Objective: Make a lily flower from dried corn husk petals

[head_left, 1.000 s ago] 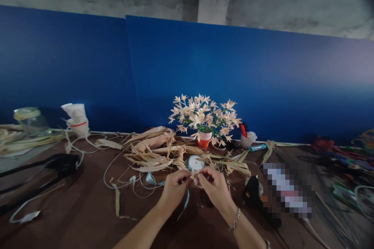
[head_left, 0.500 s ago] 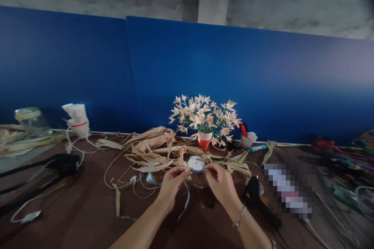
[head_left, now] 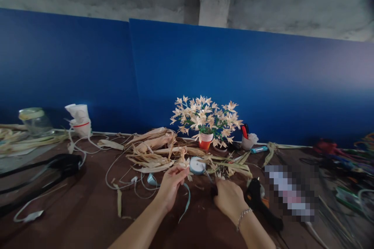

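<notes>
Brown worktop (head_left: 87, 206) carries an apparently finished bouquet of pale husk flowers (head_left: 206, 118) in an orange-and-white cup (head_left: 205, 142) and many unworked dried husks (head_left: 150, 151); left hand (head_left: 172, 188) narrowly pinches one small husk flower (head_left: 184, 162) beside a white ribbon spool (head_left: 197, 165), while the right hand (head_left: 229, 200) lies against a dark object (head_left: 214, 190), its grip state indeterminate.

Craft workshop, concrete pillar (head_left: 216, 0), blue backing board (head_left: 233, 81), brown worktable (head_left: 73, 206), dried husks (head_left: 149, 153), glue gun (head_left: 258, 200)

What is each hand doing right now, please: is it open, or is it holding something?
Left hand: closed, pinching a small husk flower.
Right hand: at the black scissors handle; cannot tell if it grips.
</notes>
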The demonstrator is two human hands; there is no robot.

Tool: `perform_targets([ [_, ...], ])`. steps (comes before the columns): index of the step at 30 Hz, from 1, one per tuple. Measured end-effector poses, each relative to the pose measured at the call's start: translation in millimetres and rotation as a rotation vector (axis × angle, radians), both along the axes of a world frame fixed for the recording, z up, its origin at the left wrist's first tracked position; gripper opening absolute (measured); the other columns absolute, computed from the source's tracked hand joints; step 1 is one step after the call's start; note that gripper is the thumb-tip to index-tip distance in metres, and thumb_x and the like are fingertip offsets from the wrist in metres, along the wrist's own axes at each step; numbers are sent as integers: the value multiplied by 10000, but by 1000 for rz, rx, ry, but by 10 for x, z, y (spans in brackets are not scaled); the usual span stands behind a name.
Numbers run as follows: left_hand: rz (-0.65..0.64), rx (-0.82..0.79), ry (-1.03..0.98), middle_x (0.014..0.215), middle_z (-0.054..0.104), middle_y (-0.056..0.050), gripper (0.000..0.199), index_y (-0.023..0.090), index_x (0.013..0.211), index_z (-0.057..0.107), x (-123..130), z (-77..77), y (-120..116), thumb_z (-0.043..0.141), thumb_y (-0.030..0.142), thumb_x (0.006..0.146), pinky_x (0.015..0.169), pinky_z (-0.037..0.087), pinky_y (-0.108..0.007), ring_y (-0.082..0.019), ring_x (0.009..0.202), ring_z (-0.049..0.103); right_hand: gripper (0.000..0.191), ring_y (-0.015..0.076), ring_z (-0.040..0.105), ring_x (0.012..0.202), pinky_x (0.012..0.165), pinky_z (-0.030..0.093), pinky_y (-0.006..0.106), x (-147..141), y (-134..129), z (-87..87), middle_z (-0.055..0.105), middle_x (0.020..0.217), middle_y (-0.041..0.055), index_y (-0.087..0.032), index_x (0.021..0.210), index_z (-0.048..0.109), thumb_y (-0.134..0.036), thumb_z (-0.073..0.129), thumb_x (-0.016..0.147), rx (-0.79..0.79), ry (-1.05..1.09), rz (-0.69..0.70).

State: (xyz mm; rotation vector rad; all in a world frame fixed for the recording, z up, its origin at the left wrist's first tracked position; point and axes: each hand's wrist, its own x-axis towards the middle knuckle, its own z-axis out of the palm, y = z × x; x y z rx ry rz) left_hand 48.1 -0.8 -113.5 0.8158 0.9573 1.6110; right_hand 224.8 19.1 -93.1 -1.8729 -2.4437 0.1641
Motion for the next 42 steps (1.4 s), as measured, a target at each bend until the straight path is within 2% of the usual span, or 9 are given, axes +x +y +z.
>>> perform_targets([
  [5,-49,-1,-47,580,493,45,187,140,584,544,-68,-13,25,685,261,587,459,244,-177,-37,465,336,345,256,602,815,656,398,300,66,76,-7,658,820,113,-159,895,569,-61,465,581,64,58,-4],
  [9,-53,-14,-48,611,527,33,166,136,572,553,-140,5,49,694,224,569,445,237,-181,-43,485,366,354,212,575,847,705,385,274,104,128,28,642,886,69,-191,927,562,-91,461,603,75,289,75],
  [14,9,-26,-47,609,563,23,186,139,529,548,-206,43,75,694,250,562,501,296,-193,-85,589,485,335,157,554,753,665,402,229,92,88,145,628,843,18,-184,930,570,-145,497,606,-137,661,350],
  [17,47,-76,-63,641,594,16,190,147,529,542,-226,40,86,699,253,550,533,323,-199,-112,659,530,327,153,547,730,645,410,224,50,43,185,626,812,6,-183,913,584,-134,491,603,-232,764,413],
  [23,3,-57,-72,630,598,12,204,150,490,525,-250,30,87,696,239,555,611,353,-215,-136,728,552,329,141,543,683,629,409,216,15,32,187,629,786,5,-177,898,610,-118,497,595,-202,743,422],
  [28,-37,-12,3,591,574,30,165,153,518,549,-241,24,74,690,222,566,655,343,-229,-123,673,534,346,150,556,719,654,410,217,12,24,200,645,831,24,-170,922,619,-129,513,595,-189,693,422],
  [32,-65,-4,102,571,571,30,154,149,529,564,-204,15,59,682,235,577,634,333,-232,-113,612,502,327,149,562,719,664,410,220,-28,-12,200,652,826,16,-180,903,626,-132,511,601,-171,681,445],
  [42,-32,-13,137,589,570,22,160,148,525,552,-145,53,19,683,234,558,653,344,-234,-120,629,501,302,141,558,714,643,401,209,-54,-12,174,650,816,4,-186,868,630,-113,476,618,-192,709,482],
])
